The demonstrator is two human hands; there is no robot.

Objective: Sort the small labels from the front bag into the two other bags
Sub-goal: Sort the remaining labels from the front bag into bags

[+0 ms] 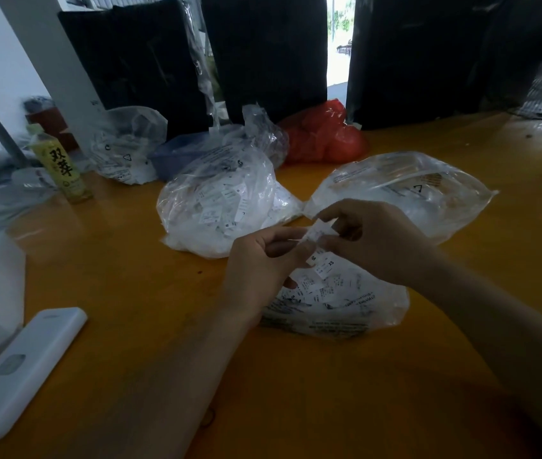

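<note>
A small white label (313, 234) is being held up between both hands, just above the front bag (339, 303). The left hand (263, 260) is pinching its left end and the right hand (372, 240) is pinching its right end, fingers (329, 241) curled on the paper. The print on the held label is too blurred to read.

Right below the fingers, loose labels are lying in the open mouth of the front bag; "S" and "XS" are showing on the top ones. Small black print is running along the bag's near edge, too fine to read.

Beyond the fingers to the left, a full clear bag (220, 207) is sitting stuffed with white labels, their print unreadable. Beyond the fingers to the right, a flatter clear bag (428, 193) is lying with a small triangle mark on it. The two are nearly touching just past the fingertips.

Farther back, another clear bag (127, 150), a blue bowl (173, 157) and a red bag (326, 134) are standing near the surface's far edge. Far left, a green bottle (61, 164) is showing the characters "双萃". Near left, a white remote (21, 369) is lying close to the edge.

The yellow surface (114, 260) is lying bare left of the hands and again far right of them.
</note>
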